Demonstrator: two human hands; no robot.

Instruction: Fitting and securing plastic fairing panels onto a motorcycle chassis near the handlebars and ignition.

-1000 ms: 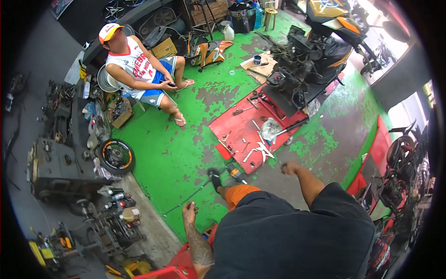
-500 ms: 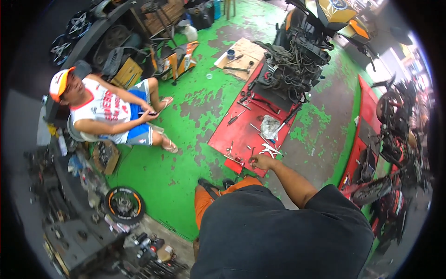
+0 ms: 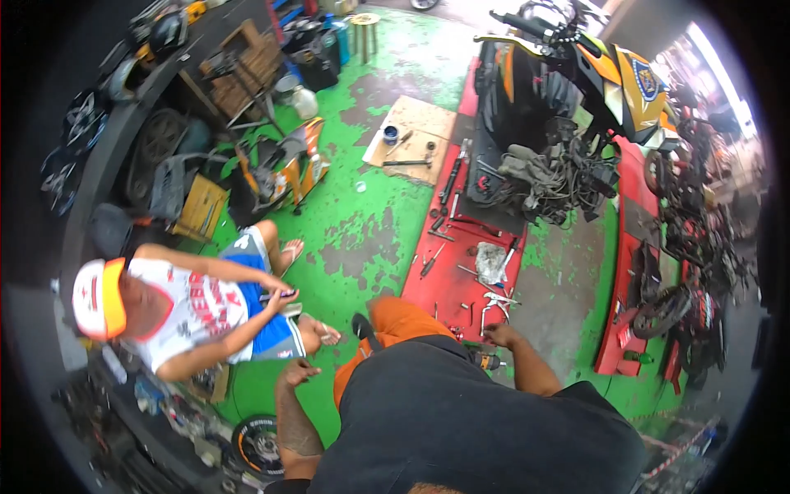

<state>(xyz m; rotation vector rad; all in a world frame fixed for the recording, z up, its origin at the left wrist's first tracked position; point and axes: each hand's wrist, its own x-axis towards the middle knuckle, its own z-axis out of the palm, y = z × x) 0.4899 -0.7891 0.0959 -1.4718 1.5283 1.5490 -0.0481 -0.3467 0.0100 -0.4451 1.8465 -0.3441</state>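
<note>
My right hand (image 3: pixel 500 334) is over the near right corner of the red lift table (image 3: pixel 448 288), its fingers curled beside a thin silver tool (image 3: pixel 484 319). What they grip, if anything, is too small to make out. Silver locking pliers (image 3: pixel 499 300) lie just beyond it, near a crumpled whitish rag (image 3: pixel 491 262). My left hand (image 3: pixel 298 373) hangs in the air at my left with loosely extended fingers and nothing visible in it. An orange and black power drill (image 3: pixel 487 361) shows beside my right hip, below the table edge.
A partly stripped motorcycle (image 3: pixel 568 90) with exposed wiring (image 3: pixel 551 177) stands on the far table end. Cardboard (image 3: pixel 415 136) with a blue tub (image 3: pixel 390 134) lies beside it. A seated person (image 3: pixel 193 309) holds a phone at left. A wheel (image 3: pixel 259 445) rests behind my left arm.
My body and view have shifted, and the left hand has come into sight. The right hand has drawn nearer to the table's near right corner. The seated person's head has lowered.
</note>
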